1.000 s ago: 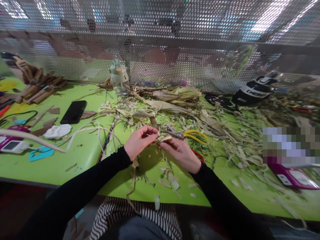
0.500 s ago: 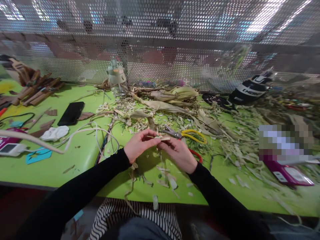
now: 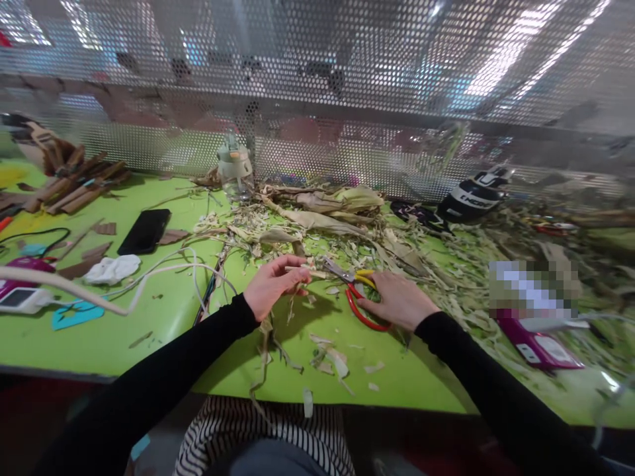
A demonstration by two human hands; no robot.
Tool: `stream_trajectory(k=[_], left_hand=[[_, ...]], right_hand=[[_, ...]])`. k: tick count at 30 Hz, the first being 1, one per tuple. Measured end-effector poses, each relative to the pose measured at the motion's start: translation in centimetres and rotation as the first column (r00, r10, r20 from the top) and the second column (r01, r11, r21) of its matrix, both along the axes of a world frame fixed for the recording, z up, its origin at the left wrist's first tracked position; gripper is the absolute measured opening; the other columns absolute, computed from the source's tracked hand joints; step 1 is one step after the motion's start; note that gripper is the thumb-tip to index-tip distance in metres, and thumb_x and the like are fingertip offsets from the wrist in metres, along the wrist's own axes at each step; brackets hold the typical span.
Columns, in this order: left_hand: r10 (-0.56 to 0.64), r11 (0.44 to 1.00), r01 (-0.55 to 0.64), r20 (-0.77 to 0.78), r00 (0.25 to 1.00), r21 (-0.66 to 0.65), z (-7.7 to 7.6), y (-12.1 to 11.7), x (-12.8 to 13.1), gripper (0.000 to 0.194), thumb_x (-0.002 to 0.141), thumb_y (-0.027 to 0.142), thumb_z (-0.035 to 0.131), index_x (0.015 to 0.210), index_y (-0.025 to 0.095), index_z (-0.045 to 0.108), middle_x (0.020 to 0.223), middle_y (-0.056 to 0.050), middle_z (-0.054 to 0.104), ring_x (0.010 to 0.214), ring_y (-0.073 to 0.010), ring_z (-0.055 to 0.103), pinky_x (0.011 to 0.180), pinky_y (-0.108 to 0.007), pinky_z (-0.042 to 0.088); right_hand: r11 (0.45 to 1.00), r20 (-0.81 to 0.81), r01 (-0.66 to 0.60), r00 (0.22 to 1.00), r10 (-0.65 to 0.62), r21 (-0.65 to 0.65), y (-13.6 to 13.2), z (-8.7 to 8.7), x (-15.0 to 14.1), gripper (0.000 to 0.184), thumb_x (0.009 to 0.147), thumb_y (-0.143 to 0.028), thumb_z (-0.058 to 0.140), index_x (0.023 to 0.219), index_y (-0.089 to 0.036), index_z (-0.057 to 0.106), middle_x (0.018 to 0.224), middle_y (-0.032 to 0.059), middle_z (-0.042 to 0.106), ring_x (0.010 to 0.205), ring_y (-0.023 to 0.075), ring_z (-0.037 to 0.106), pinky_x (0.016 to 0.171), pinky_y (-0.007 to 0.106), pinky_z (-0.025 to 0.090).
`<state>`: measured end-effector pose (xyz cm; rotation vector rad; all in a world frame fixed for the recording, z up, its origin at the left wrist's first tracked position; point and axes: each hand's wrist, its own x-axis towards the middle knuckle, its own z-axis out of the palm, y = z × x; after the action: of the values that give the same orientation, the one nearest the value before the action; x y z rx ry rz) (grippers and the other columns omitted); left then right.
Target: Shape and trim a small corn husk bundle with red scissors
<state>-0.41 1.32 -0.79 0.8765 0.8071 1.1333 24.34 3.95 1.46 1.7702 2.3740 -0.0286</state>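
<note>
The green surface carries dry plant scraps. Inward from its near edge, the left hand pinches a pale strip beside scissors; the right hand partly covers their yellow handle, its grip unclear.

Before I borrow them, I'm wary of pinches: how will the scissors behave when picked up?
The scissors should feel stiff, given their metal blades. The red and yellow handles are spread, so they may swing shut. Their long, looped shape makes rolling unlikely.
</note>
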Motion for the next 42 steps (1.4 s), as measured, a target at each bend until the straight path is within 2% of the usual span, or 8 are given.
stream_trajectory(k=[4, 7, 10, 13, 17, 24, 34, 42], left_hand=[[0.008, 1.0, -0.008, -0.01, 1.0, 0.016, 0.0, 0.2, -0.1, 0.041, 0.061, 0.041, 0.078, 0.086, 0.014, 0.06, 0.074, -0.001, 0.064, 0.07, -0.0109, 0.063, 0.059, -0.021, 0.051], [0.013, 0.998, -0.012, -0.023, 1.0, 0.054, -0.1, 0.5, -0.2, 0.043, 0.061, 0.042, 0.078, 0.087, 0.013, 0.061, 0.075, -0.002, 0.064, 0.069, -0.0102, 0.062, 0.058, -0.02, 0.049], [0.031, 0.997, -0.028, -0.04, 0.999, 0.071, -0.2, 0.7, -0.2, 0.043, 0.061, 0.043, 0.077, 0.088, 0.013, 0.061, 0.077, -0.002, 0.065, 0.068, -0.0096, 0.061, 0.057, -0.019, 0.048], [0.044, 0.996, -0.039, -0.059, 0.997, 0.085, -0.4, 0.8, -0.2, 0.042, 0.062, 0.043, 0.076, 0.088, 0.014, 0.061, 0.077, -0.002, 0.065, 0.069, -0.0099, 0.061, 0.058, -0.02, 0.048], [0.052, 0.993, -0.045, -0.067, 0.996, 0.107, -0.6, 0.9, -0.1, 0.043, 0.061, 0.044, 0.076, 0.088, 0.014, 0.061, 0.074, -0.001, 0.064, 0.068, -0.0104, 0.06, 0.059, -0.021, 0.047], [0.029, 0.986, -0.01, -0.112, 0.993, 0.167, -0.3, 0.9, -0.1, 0.038, 0.062, 0.042, 0.075, 0.082, 0.014, 0.06, 0.07, 0.001, 0.06, 0.065, -0.009, 0.056, 0.06, -0.022, 0.047], [-0.01, 0.983, 0.039, -0.161, 0.987, 0.18, -0.3, 0.8, -0.2, 0.034, 0.062, 0.038, 0.075, 0.079, 0.013, 0.06, 0.068, 0.001, 0.059, 0.061, -0.0075, 0.053, 0.059, -0.022, 0.047], [-0.009, 0.982, 0.051, -0.222, 0.975, 0.182, -0.1, 0.8, -0.4, 0.035, 0.061, 0.038, 0.076, 0.081, 0.013, 0.062, 0.068, 0.001, 0.061, 0.058, -0.0071, 0.053, 0.059, -0.022, 0.047]], right_hand=[[1.0, 0.034, 0.021, 0.999, -0.021, 0.02, -0.1, 0.9, -0.6, 0.032, 0.075, -0.038, 0.051, 0.091, -0.013, 0.06, 0.088, 0.0188, 0.068, 0.078, 0.031, 0.064, 0.067, 0.038, 0.046], [0.996, -0.132, 0.094, 0.987, -0.095, -0.014, -0.1, 1.7, -0.1, 0.026, 0.074, -0.038, 0.052, 0.088, -0.017, 0.057, 0.079, 0.0112, 0.068, 0.068, 0.0249, 0.063, 0.06, 0.033, 0.044], [0.997, -0.364, 0.072, 0.928, -0.077, -0.027, -0.3, 2.4, 0.3, 0.032, 0.073, -0.046, 0.057, 0.091, -0.019, 0.053, 0.084, 0.0073, 0.067, 0.071, 0.0217, 0.062, 0.063, 0.031, 0.045], [0.999, -0.46, 0.007, 0.888, -0.03, -0.05, -1.0, 3.1, -0.3, 0.043, 0.068, -0.054, 0.063, 0.091, -0.02, 0.05, 0.083, 0.0052, 0.064, 0.071, 0.0206, 0.06, 0.065, 0.032, 0.046], [0.994, -0.462, -0.059, 0.887, 0.008, -0.096, -2.0, 3.9, -1.7, 0.046, 0.066, -0.053, 0.065, 0.093, -0.02, 0.048, 0.079, 0.0026, 0.062, 0.068, 0.0192, 0.058, 0.062, 0.031, 0.046], [0.988, -0.378, -0.074, 0.926, 0.017, -0.137, -2.5, 4.5, -3.0, 0.047, 0.065, -0.054, 0.065, 0.093, -0.02, 0.048, 0.074, 0.0014, 0.06, 0.062, 0.0185, 0.057, 0.057, 0.029, 0.042], [0.988, -0.319, -0.118, 0.944, 0.082, -0.095, -2.5, 4.6, -2.9, 0.044, 0.067, -0.056, 0.063, 0.09, -0.021, 0.048, 0.066, -0.0019, 0.056, 0.055, 0.0153, 0.052, 0.049, 0.025, 0.034], [0.995, -0.324, -0.102, 0.942, 0.094, -0.008, -3.4, 4.6, -2.7, 0.04, 0.07, -0.058, 0.06, 0.071, -0.023, 0.042, 0.053, -0.0058, 0.047, 0.046, 0.0113, 0.043, 0.046, 0.024, 0.029]])
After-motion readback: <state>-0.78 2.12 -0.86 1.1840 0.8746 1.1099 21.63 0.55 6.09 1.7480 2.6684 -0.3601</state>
